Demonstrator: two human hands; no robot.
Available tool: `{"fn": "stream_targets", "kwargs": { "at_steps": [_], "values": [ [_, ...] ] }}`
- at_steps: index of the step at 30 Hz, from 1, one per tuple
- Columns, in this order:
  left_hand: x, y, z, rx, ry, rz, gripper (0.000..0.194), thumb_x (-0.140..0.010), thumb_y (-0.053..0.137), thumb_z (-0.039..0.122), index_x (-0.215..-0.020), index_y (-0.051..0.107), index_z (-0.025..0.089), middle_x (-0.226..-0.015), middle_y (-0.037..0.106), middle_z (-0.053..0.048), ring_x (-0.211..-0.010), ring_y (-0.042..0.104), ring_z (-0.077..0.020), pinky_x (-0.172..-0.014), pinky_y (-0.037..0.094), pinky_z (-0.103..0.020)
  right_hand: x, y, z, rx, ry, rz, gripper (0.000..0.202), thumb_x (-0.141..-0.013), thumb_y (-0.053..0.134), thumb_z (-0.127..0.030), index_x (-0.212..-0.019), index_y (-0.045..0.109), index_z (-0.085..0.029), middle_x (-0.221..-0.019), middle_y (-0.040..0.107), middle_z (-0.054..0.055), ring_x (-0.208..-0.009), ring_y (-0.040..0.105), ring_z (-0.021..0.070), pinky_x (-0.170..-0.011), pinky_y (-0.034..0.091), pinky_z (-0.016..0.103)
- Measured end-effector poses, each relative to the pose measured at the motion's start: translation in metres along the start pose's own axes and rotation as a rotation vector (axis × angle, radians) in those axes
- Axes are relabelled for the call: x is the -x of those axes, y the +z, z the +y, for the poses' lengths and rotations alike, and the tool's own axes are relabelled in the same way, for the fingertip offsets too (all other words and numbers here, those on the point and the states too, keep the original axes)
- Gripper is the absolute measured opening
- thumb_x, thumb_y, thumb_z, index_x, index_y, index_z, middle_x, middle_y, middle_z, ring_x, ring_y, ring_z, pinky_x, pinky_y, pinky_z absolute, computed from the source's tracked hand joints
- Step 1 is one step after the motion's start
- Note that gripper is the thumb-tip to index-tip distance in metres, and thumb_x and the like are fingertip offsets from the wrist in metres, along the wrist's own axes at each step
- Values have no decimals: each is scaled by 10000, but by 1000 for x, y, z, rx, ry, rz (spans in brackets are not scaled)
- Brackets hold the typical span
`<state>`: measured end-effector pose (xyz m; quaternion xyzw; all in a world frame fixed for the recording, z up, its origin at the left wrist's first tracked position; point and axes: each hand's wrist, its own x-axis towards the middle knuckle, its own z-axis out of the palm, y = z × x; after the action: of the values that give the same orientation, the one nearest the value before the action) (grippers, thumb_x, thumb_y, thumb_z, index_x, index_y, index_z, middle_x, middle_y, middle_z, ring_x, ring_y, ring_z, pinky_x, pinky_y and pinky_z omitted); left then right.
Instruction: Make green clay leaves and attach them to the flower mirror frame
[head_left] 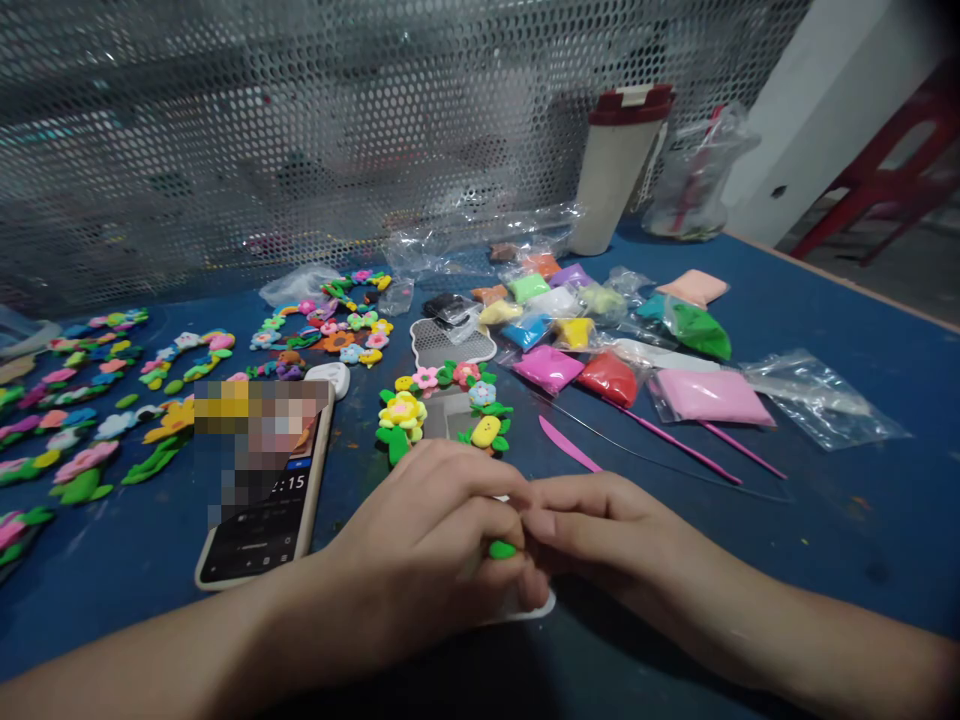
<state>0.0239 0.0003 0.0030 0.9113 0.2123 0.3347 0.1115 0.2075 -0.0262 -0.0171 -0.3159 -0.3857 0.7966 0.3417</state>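
Note:
My left hand [450,540] is curled at the lower middle, with a small piece of green clay [502,549] between its fingers. The fingertips of my right hand [600,520] are pinched together and meet those of the left; what they hold, if anything, is hidden. Beneath both hands shows the white edge of a flat plate [536,608]. Just beyond them lies a frame decorated with clay flowers and leaves [402,412], its lower part covered by my left hand.
A phone [309,500] lies left of my hands. Decorated clay frames [84,460] spread across the left. Clay packets [712,395], a pink knife [566,443] and pink sticks [682,445] lie on the right. A tumbler [615,170] stands behind, against a perforated metal panel [300,130].

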Motion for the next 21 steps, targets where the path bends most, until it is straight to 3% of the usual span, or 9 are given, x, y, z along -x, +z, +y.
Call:
{"fn": "stream_targets", "kwargs": {
  "at_steps": [5, 12, 15, 21],
  "values": [
    [2, -6, -4, -65, 44, -18, 79, -861, 628, 218, -937, 612, 208, -886, 701, 8, -835, 642, -133, -772, 478, -259, 2, 0, -5, 21, -9, -23, 100, -772, 664, -213, -829, 668, -131, -719, 613, 8, -684, 539, 105, -680, 396, 227],
    [6, -11, -1, -167, 66, -30, 210, -887, 558, 131, -1060, 624, 231, -992, 706, 23, -932, 620, -156, -845, 409, -299, -1, 2, -2, 6, -15, 50, 122, -704, 760, -210, -759, 660, -167, -700, 627, -40, -655, 543, 75, -642, 390, 189],
    [6, -13, 0, -193, 77, -10, 263, -876, 605, 201, -1137, 581, 186, -1031, 686, -18, -974, 608, -166, -861, 420, -294, -1, 2, -2, 106, -41, 90, 110, -717, 749, -252, -745, 679, -172, -717, 644, -26, -683, 554, 98, -671, 408, 214],
    [1, -20, -4, -261, 38, 20, 359, -820, 652, 385, -1104, 557, 188, -1050, 640, -54, -968, 598, -173, -858, 445, -302, -1, 0, -8, 221, -95, 188, 64, -697, 751, -239, -685, 714, -188, -682, 658, -23, -654, 539, 105, -631, 408, 213]
  ]
}}
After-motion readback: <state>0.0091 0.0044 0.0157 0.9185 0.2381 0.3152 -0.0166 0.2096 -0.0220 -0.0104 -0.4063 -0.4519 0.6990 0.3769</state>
